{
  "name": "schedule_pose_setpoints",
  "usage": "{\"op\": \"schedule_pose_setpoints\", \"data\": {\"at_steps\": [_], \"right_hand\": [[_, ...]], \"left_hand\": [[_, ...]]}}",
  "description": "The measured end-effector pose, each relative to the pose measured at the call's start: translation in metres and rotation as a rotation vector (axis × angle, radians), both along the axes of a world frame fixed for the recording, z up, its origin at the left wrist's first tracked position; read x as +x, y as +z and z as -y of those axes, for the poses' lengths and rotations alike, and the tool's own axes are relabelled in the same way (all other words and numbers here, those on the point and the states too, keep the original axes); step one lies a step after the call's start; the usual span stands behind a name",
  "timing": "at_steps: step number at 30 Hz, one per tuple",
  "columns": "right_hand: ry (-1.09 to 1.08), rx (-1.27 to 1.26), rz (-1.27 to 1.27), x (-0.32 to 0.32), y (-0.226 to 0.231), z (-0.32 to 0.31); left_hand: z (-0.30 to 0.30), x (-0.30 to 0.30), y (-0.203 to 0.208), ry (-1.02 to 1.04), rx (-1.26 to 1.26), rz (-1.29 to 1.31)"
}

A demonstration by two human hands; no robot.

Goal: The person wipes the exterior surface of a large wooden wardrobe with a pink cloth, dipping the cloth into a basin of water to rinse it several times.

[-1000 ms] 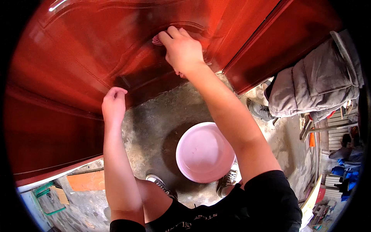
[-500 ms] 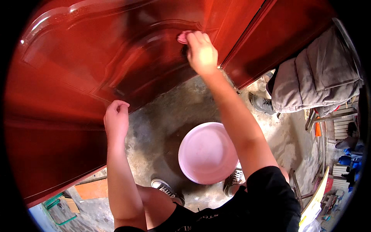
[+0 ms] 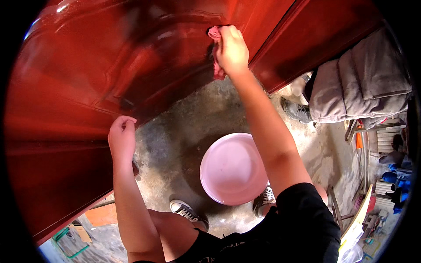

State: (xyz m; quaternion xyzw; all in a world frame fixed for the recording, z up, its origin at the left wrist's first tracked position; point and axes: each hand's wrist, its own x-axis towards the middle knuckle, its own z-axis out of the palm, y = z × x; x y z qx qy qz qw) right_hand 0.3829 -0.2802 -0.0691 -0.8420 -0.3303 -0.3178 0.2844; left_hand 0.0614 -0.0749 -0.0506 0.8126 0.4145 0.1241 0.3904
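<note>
My right hand [image 3: 233, 49] is closed round a crumpled pink cloth [image 3: 216, 55], which lies against the glossy red door panel [image 3: 171, 52] near its raised curved moulding. Part of the cloth hangs below my fingers. My left hand [image 3: 122, 138] is beside the panel's lower edge, its fingers curled in and nothing visible in them; whether it touches the panel I cannot tell. Between my feet, on the floor, stands a round pink basin [image 3: 232, 171] that looks to hold cloudy water. My right forearm passes over the basin's right side.
A second red panel [image 3: 315, 41] adjoins on the right. Beyond it, a grey padded cover [image 3: 362, 85] hangs over a seat or frame, with a dark shoe [image 3: 296, 109] beside it. Assorted clutter lines the far right. My sneakers [image 3: 186, 210] stand on the concrete floor [image 3: 162, 162].
My right hand has moved slightly up the panel with the cloth, and more of the cloth now hangs down. My left hand has shifted a little to the left.
</note>
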Motion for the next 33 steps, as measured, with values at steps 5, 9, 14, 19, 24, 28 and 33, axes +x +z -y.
{"op": "schedule_pose_setpoints", "data": {"at_steps": [5,9,14,19,24,28,33], "right_hand": [[-0.116,0.11,-0.085,0.054,-0.035,0.039],[-0.122,0.24,-0.285,0.037,-0.02,0.018],[-0.084,0.428,-0.3,0.03,-0.052,0.007],[-0.188,0.321,-0.475,0.048,-0.16,0.036],[-0.107,0.361,-0.322,0.035,-0.09,0.01],[-0.1,0.418,-0.163,0.039,-0.05,0.007],[-0.249,0.517,-0.395,0.039,-0.155,0.008]], "left_hand": [[0.002,0.008,-0.019,-0.092,0.018,0.105],[-0.003,0.001,-0.011,-0.013,-0.042,0.004],[-0.01,-0.015,-0.022,0.001,-0.008,-0.01],[0.01,0.008,-0.023,-0.065,-0.033,-0.058],[0.006,-0.011,-0.027,-0.07,-0.04,-0.044],[0.01,-0.007,-0.019,-0.063,-0.08,-0.067],[0.015,0.005,-0.016,-0.053,-0.342,0.025]]}}
